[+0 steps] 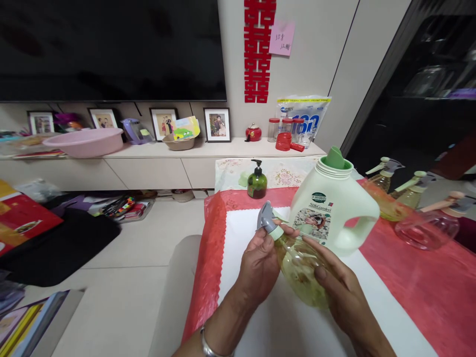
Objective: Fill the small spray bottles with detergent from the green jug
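Tilted above the table is a yellow-green see-through spray bottle point(303, 270) with a grey and pale green spray head. My left hand point(260, 265) has its fingers closed round the collar just under the spray head. Lower down, my right hand point(340, 287) wraps the side of the bottle's body, thumb on the near face. Just behind the bottle stands a large pale green detergent jug point(334, 198) with a darker green cap piece in its mouth. Farther back is a dark green pump bottle point(257, 182) with a black pump.
More spray bottles point(427, 228) stand at the table's right side. White paper point(241, 238) lies on the red table cover point(405, 292). On the shelf behind are a pink basin point(87, 142), picture frames, jars point(274, 130) and a printed plastic bag point(316, 114).
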Demonstrator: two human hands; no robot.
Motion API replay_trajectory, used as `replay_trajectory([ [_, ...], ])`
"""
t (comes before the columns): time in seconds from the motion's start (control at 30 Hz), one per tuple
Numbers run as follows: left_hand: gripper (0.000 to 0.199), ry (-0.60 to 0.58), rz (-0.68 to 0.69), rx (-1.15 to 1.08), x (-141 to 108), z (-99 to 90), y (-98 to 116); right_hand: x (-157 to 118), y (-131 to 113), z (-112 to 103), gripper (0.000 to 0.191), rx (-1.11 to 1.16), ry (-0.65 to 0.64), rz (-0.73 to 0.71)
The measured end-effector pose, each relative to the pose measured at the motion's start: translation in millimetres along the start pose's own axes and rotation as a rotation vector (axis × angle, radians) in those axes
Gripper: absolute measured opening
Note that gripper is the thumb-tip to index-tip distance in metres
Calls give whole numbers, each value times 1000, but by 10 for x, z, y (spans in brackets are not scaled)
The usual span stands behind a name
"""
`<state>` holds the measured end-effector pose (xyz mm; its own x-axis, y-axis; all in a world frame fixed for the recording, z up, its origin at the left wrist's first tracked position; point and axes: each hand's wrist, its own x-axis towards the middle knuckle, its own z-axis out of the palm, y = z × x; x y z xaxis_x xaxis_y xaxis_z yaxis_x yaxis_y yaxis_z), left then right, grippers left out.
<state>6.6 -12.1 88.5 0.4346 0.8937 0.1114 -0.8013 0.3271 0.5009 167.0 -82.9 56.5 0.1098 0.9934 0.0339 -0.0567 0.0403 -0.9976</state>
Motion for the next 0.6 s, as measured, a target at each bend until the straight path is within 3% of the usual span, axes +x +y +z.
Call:
replay_trajectory([
  [0.1,24,33,12,-3,6,26,1,-12,-54,110,71,119,47,69],
  [0.23,28,90,50,16,6,44,-15,-26,-142,246,72,22,137,77],
  [0.47,34,144,33,70,30,-8,-57,27,23,331,67,374,-5,109],
  [0.6,32,223,43,147,28,-31,-73,13,95,345,60,114,51,21],
])
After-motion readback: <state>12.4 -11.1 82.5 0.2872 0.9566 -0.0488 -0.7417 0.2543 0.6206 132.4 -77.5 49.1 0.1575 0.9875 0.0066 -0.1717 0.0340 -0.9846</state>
